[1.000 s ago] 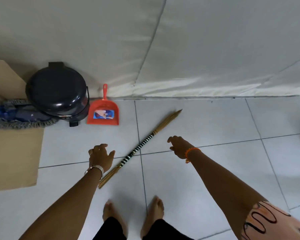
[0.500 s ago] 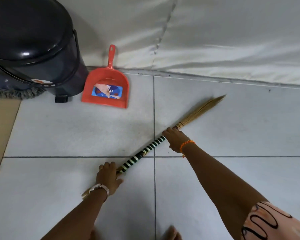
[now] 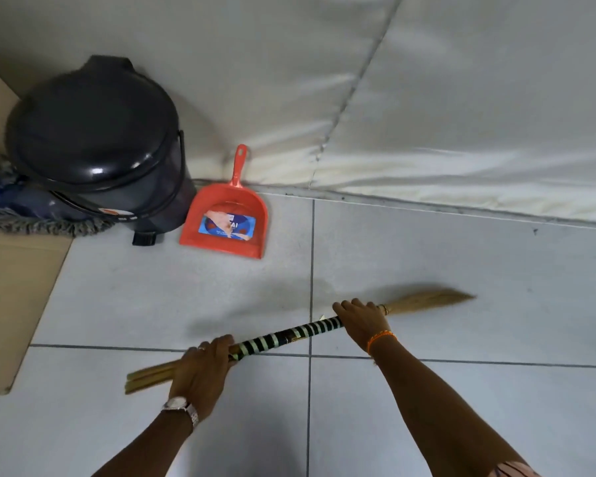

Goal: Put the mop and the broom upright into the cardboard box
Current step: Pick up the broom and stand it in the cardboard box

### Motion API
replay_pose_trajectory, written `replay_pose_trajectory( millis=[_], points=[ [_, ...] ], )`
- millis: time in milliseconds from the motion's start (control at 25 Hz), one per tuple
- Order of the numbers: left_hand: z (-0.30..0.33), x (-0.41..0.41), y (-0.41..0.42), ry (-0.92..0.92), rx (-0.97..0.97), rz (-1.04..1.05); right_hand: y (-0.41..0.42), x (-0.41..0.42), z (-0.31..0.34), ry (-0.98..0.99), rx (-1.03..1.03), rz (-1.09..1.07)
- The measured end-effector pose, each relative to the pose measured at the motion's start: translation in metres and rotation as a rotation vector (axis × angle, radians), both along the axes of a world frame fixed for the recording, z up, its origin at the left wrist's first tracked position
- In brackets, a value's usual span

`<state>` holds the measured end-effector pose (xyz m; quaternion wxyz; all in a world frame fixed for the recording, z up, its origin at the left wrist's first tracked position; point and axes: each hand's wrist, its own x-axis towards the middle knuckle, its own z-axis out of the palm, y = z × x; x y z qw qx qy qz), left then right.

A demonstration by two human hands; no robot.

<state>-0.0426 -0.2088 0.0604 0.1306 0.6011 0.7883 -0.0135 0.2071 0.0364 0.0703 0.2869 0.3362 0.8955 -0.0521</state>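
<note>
Pale grey tiled floor [image 3: 461,304] meeting a white padded wall [image 3: 461,98]. Left hand [image 3: 200,370] and right hand [image 3: 362,321], each with its grip wrapped around the long straw broom with a black-and-white striped binding [image 3: 289,335], hold it nearly level and just above the floor; the left grip sits near the bare stick end, the right where the binding gives way to the tan bristle tuft pointing toward the floor's right edge. Beyond the hands, near the wall, lies an orange-red plastic dustpan [image 3: 226,225]; just beside it stands a round black lidded bin [image 3: 93,142]. At the floor's left edge, the blue-and-grey fringed mop head [image 3: 21,215] rests over the top of the brown cardboard box [image 3: 11,297], partly hidden by the bin. Judged risk: swinging the broom upright toward the box could sweep either end into the bin or dustpan, and the light box may tip if the broom leans hard on one wall.
</note>
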Motion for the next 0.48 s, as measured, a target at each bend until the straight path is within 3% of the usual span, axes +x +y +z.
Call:
replay_pose_trajectory(
  millis=[240, 400, 480],
  points=[
    [0.234, -0.067, 0.099, 0.353, 0.525, -0.273, 0.009, 0.007, 0.195, 0.189, -0.141, -0.292],
    [0.439, -0.092, 0.139, 0.498, 0.623, -0.302, 0.004, -0.018, 0.368, 0.357, -0.215, -0.381],
    [0.531, -0.103, 0.143, 0.485, 0.667, -0.274, -0.009, -0.04, 0.442, 0.434, -0.233, -0.398]
  ],
)
